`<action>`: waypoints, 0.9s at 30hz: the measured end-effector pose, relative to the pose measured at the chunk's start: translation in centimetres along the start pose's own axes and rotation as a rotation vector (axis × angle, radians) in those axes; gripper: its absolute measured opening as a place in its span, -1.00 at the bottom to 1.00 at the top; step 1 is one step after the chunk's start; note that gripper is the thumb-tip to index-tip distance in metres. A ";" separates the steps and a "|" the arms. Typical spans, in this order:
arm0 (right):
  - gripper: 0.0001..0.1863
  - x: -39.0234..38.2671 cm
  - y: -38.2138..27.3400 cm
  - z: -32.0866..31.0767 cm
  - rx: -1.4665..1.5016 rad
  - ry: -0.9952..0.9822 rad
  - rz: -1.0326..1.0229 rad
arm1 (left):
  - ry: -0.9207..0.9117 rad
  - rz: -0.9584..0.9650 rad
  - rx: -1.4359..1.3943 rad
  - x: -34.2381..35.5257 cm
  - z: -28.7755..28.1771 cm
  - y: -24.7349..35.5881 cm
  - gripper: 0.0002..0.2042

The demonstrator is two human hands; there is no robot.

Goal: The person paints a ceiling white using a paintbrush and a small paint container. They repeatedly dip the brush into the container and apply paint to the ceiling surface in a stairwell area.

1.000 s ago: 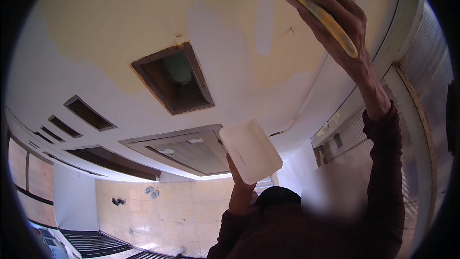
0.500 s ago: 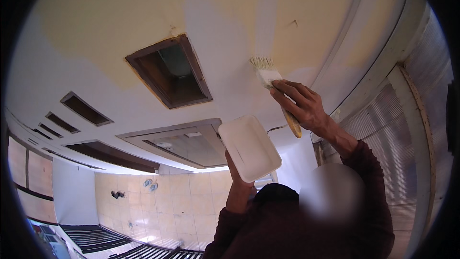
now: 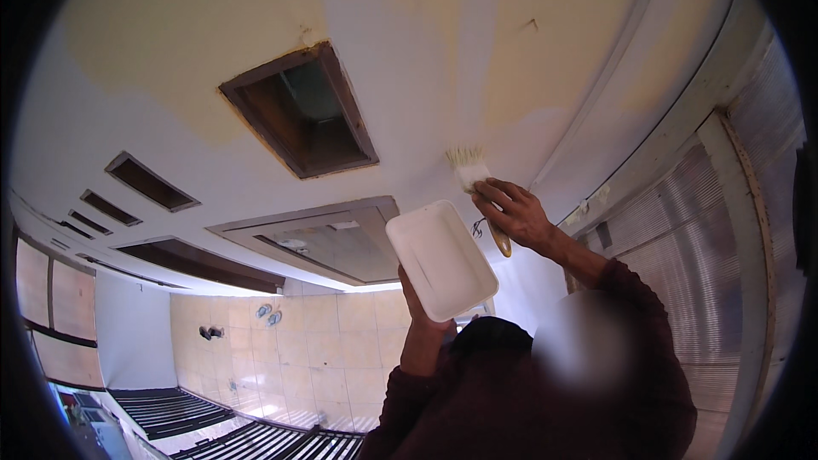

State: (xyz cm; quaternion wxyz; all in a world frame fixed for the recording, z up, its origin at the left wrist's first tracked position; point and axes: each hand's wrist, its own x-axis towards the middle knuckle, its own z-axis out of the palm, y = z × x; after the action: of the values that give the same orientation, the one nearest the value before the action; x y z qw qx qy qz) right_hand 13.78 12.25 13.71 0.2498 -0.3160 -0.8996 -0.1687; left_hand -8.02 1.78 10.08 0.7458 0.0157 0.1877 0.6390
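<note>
My right hand [image 3: 517, 215] is closed round a paintbrush [image 3: 471, 172] with a wooden handle and white-coated ferrule. Its pale bristles point up against the wall [image 3: 409, 132], in an area coated white. Above the brush, a white streak runs up through the yellow part of the wall. Lower and to the left, my left hand [image 3: 417, 302] holds a white rectangular tray [image 3: 445, 264] by its left side and underside; most of those fingers are hidden behind it. A thin white layer seems to coat the tray's inside.
A brown-framed opening [image 3: 298, 111] is set in the wall left of the brush. Below it is a framed glass window [image 3: 328, 243]. Corrugated translucent panels [image 3: 673, 281] stand at right. Sandals [image 3: 268, 315] lie on the tiled floor [image 3: 332, 349], near black railings [image 3: 170, 413].
My right hand has drawn the brush down the wall, lengthening the white streak through the yellow. The tray in my left hand has barely moved.
</note>
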 end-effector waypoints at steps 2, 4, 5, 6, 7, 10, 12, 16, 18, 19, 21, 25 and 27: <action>-0.43 -0.7 -0.3 1.2 0.013 -0.019 -0.004 | -0.005 0.015 0.007 -0.1 -0.3 0.0 -0.55; -0.44 -1.4 -0.6 2.4 0.027 -0.042 -0.001 | 0.016 0.026 0.034 -0.2 -0.6 -0.1 -0.55; -0.45 -1.8 -0.8 3.1 0.039 -0.052 0.001 | 0.027 0.032 0.048 -0.2 -0.8 -0.1 -0.55; -0.45 -2.2 -0.9 3.8 0.048 -0.063 0.004 | 0.027 0.038 0.063 -0.2 -1.1 -0.1 -0.55; -0.45 -2.7 -1.1 4.4 0.057 -0.073 0.007 | 0.028 0.044 0.079 -0.1 -1.4 -0.2 -0.55; -0.47 -3.4 -1.4 5.4 0.068 -0.160 0.006 | 0.044 0.048 0.048 -0.6 -1.0 -0.1 -0.54; -0.47 -3.5 -2.1 5.3 0.099 -0.149 0.016 | 0.041 0.054 0.043 -0.7 -0.9 0.1 -0.54; -0.48 -0.5 -1.0 1.7 0.098 -0.168 0.065 | 0.014 0.074 0.042 -0.9 -1.1 0.5 -0.52; -0.53 2.3 -0.3 -2.2 0.100 -0.140 0.086 | 0.003 0.077 0.019 -1.0 -1.2 0.6 -0.51; -0.53 3.6 0.1 -4.3 0.065 -0.084 0.069 | -0.007 0.076 0.016 -0.9 -1.4 0.6 -0.50; -0.55 6.1 1.0 -8.4 -0.013 -0.016 0.054 | -0.109 0.069 0.045 -0.2 -3.1 0.6 -0.46; -0.55 11.2 2.5 -16.3 -0.178 0.127 0.028 | -0.271 0.044 0.078 1.2 -6.2 0.4 -0.39; -0.52 12.9 2.9 -18.5 -0.283 0.239 0.003 | -0.209 0.076 0.088 1.0 -5.0 0.0 -0.42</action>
State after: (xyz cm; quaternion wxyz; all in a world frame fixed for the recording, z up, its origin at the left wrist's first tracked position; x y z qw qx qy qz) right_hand 13.32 12.05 36.42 0.3085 -0.3270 -0.8303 -0.3294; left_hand -9.44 1.63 5.24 0.7350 0.1224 0.1360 0.6529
